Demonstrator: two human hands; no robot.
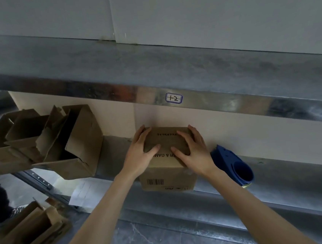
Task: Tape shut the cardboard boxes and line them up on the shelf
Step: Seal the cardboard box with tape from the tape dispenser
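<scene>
One box — upright, barcode side outward

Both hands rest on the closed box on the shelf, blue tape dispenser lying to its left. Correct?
No: the head view shows the blue tape dispenser lying to the right of the box, by the right hand. The rest holds, left hand included.

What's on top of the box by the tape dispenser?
The left hand and right hand press on the box top. Some print shows between them; the rest of it is covered.
</scene>
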